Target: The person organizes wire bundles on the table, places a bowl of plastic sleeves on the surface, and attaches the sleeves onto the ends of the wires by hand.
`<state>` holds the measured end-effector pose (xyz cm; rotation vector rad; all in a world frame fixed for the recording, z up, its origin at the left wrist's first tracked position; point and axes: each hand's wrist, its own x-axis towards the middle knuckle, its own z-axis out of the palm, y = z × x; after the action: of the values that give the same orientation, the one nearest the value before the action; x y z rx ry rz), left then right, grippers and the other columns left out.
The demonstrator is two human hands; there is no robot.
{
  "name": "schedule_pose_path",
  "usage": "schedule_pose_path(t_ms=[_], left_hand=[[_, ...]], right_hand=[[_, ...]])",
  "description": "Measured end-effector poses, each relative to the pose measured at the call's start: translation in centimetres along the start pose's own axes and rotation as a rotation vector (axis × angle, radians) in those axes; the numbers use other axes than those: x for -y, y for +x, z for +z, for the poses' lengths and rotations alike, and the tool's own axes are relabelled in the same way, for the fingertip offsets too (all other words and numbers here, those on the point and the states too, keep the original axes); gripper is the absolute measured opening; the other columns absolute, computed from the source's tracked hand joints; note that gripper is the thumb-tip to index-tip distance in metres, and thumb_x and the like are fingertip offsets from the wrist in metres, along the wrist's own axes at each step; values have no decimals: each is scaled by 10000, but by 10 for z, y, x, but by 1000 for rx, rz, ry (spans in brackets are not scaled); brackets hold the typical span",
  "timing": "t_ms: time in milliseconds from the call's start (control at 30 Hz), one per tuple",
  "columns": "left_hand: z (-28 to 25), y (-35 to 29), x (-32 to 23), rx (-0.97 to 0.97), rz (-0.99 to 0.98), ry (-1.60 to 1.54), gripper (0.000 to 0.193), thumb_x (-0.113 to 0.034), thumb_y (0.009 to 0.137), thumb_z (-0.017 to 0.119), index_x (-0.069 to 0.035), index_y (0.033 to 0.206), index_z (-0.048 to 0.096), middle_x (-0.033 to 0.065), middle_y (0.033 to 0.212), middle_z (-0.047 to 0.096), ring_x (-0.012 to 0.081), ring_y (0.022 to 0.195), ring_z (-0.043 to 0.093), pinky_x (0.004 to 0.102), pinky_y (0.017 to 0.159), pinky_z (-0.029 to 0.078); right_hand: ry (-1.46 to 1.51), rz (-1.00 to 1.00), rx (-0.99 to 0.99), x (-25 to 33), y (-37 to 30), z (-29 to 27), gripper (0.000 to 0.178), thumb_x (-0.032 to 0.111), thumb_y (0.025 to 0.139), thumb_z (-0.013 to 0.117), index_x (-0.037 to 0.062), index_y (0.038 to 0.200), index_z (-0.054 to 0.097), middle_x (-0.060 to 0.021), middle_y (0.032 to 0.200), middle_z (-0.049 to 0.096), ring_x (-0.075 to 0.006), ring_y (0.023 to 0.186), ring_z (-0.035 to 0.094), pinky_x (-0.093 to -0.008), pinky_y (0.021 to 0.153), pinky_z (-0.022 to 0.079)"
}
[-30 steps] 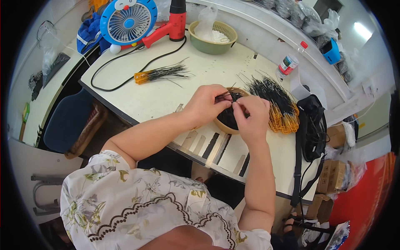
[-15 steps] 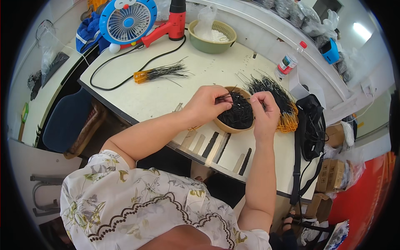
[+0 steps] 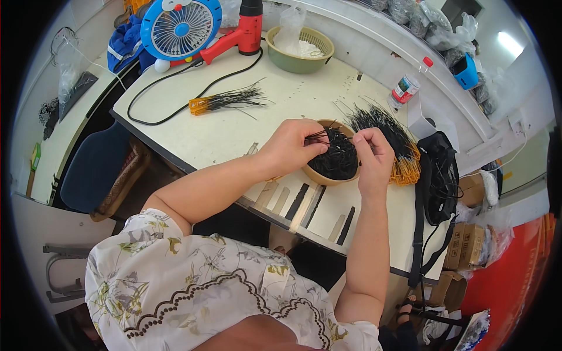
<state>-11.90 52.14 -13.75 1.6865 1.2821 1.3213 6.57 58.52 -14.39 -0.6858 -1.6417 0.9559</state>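
A round tan bowl [image 3: 329, 181] holds a heap of short black pieces [image 3: 335, 155], too small to make out singly. Above its left side my left hand [image 3: 291, 143] is closed on a few thin black wires, whose dark ends stick out past the fingertips over the bowl. A bit of orange shows below that hand. At the bowl's right rim my right hand [image 3: 373, 153] is closed, thumb and forefinger pinched together; whatever is between them is too small to name. Right of the bowl lies a large bundle of black wires with orange ends [image 3: 404, 167].
A smaller orange-ended wire bundle [image 3: 202, 105] lies at left on the white table [image 3: 304, 96]. Behind it are a blue fan [image 3: 182, 29], a red heat gun [image 3: 249, 32] with its cord, and a green basin [image 3: 298, 63]. A bottle [image 3: 404, 90] and black bag [image 3: 438, 175] are at right.
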Motion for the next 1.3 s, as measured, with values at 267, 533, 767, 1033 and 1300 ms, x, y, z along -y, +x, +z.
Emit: schedule_pose_path(t_ms=[267, 533, 767, 1033, 1300], left_hand=[[0, 0, 2, 3, 11, 4, 115, -35, 776, 658, 39, 857, 622, 130, 766, 606, 186, 694, 579, 303, 674, 472], [-1, 0, -2, 44, -39, 49, 75, 4, 795, 651, 37, 859, 629, 68, 817, 603, 113, 763, 563, 253, 710, 469], [0, 0, 1, 67, -33, 14, 77, 5, 794, 652, 36, 861, 629, 68, 821, 600, 105, 762, 563, 248, 710, 471], [-3, 2, 3, 80, -137, -123, 104, -22, 785, 682, 19, 873, 645, 23, 771, 641, 74, 740, 572, 236, 704, 484], [-3, 2, 2, 125, -33, -92, 127, -30, 777, 703, 17, 880, 646, 31, 791, 649, 66, 731, 574, 225, 677, 487]], right_hand=[[25, 2, 10, -1, 1, -1, 70, 57, 877, 576, 29, 813, 575, 57, 763, 517, -19, 691, 415, -173, 629, 312], [86, 40, 38, 3, 2, -2, 77, 33, 847, 570, 27, 770, 563, 34, 749, 518, -47, 722, 445, -191, 671, 339], [-103, 13, 131, 12, 1, 0, 71, 20, 816, 596, 20, 754, 561, 12, 780, 528, -67, 731, 451, -208, 698, 357], [-148, -6, 219, 4, 1, -3, 46, 17, 785, 627, 22, 771, 584, -11, 883, 551, -102, 864, 481, -241, 785, 362], [-52, 8, 374, 8, 5, 1, 74, 29, 796, 620, 47, 867, 623, -27, 1007, 554, -118, 967, 504, -236, 840, 380]])
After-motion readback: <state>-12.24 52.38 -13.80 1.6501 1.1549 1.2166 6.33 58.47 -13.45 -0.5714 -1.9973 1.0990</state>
